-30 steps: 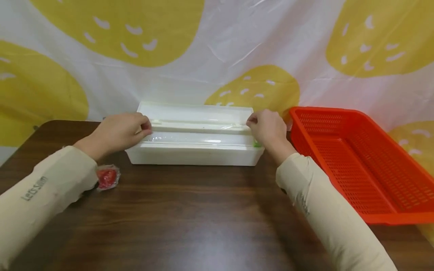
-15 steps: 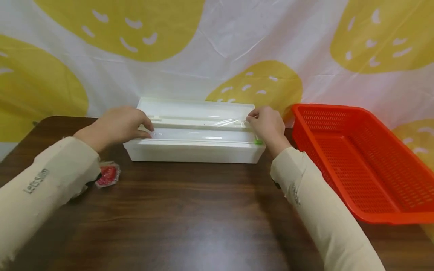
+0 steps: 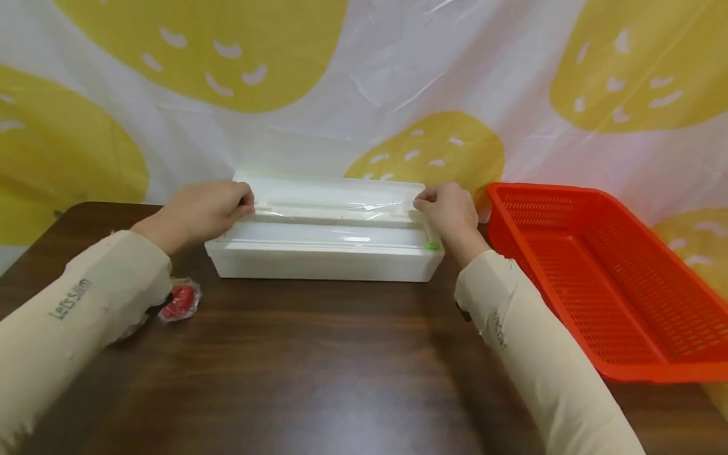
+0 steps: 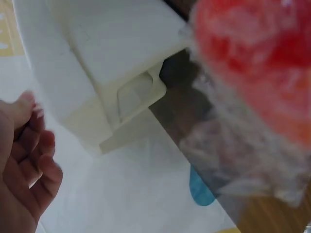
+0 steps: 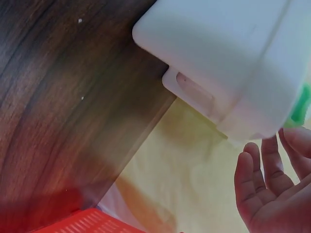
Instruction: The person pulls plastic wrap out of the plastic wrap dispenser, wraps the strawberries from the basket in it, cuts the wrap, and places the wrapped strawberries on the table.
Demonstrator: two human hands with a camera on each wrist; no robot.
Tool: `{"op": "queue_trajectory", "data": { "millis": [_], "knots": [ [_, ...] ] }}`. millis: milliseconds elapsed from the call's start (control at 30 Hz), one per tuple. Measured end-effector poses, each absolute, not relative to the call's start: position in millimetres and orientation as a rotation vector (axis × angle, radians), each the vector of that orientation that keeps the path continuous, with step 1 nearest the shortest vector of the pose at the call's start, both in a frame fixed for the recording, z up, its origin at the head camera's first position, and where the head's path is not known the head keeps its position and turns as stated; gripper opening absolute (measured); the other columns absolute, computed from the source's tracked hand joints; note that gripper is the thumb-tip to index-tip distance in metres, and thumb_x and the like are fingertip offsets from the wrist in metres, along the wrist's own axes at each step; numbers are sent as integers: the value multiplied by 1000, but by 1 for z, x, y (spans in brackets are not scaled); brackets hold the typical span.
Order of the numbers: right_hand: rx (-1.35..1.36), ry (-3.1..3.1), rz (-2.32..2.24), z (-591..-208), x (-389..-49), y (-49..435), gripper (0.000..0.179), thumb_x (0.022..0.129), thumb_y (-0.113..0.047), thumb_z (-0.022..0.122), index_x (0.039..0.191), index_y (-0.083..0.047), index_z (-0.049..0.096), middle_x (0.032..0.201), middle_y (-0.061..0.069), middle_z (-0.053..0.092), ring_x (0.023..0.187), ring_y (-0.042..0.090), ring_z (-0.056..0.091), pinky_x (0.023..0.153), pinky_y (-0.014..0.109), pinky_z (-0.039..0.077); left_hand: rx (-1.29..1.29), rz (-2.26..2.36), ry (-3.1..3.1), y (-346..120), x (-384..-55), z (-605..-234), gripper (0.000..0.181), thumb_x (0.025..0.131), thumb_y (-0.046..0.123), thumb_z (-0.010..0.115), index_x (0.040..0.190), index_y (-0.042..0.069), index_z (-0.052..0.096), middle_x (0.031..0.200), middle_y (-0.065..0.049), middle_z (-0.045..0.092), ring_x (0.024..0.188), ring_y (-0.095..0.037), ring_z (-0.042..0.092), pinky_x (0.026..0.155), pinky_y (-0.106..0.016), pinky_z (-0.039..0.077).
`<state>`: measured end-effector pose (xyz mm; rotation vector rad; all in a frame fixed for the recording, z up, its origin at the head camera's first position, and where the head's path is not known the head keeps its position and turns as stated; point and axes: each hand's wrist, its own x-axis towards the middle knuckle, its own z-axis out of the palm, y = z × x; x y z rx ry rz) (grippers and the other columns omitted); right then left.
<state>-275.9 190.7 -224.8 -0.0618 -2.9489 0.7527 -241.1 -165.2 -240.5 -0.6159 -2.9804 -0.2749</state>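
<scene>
A long white cling film dispenser (image 3: 324, 265) sits at the back of the table, its lid (image 3: 330, 188) tilted up behind. Clear cling film (image 3: 372, 208) stretches across its opening between both hands. At the left end, my left hand (image 3: 199, 210) pinches the film's edge between thumb and forefinger; the other fingers curl loosely in the left wrist view. My right hand (image 3: 452, 212) pinches the film at the right end, above a green piece (image 3: 432, 246) on the dispenser. Beside my left sleeve lies a red item in clear wrap (image 3: 181, 301), its kind unclear.
A red slotted plastic basket (image 3: 631, 370) stands at the right, close to my right forearm. Behind the brown wooden table (image 3: 318, 373) hangs a white sheet (image 3: 284, 136) with yellow shapes, near the dispenser's back.
My left thumb and forefinger spread apart half a second ago and now pinch the film again. My right hand keeps its pinch at nearly the same spot.
</scene>
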Motion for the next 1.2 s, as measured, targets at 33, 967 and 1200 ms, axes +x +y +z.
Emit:
{"op": "queue_trajectory", "data": {
  "millis": [33, 967, 1200],
  "knots": [
    [-64, -2948, 755, -224, -276, 191, 26, 92, -30, 59, 111, -17, 71, 110, 6, 70, 101, 26, 56, 87, 40, 43, -592, -281, -2968, -165, -242, -240, 13, 97, 19, 53, 95, 8, 59, 80, -5, 60, 71, -19, 53, 65, -38, 44],
    [-78, -2744, 782, -86, -274, 194, 32, 89, -40, 64, 113, -21, 71, 79, -18, 63, 89, 6, 50, 75, 20, 39, -321, -183, -2785, -177, -259, -116, 33, 101, 29, 42, 109, 0, 57, 100, -20, 61, 80, -34, 53, 71, -51, 42],
    [-81, -2670, 871, -59, -269, 194, 32, 87, -37, 66, 114, -20, 71, 68, -24, 51, 80, 2, 43, 75, 21, 37, -333, -298, -2737, -177, -261, -90, 33, 102, 23, 38, 111, -5, 53, 100, -21, 52, 80, -31, 45, 63, -33, 34]
  ]
}}
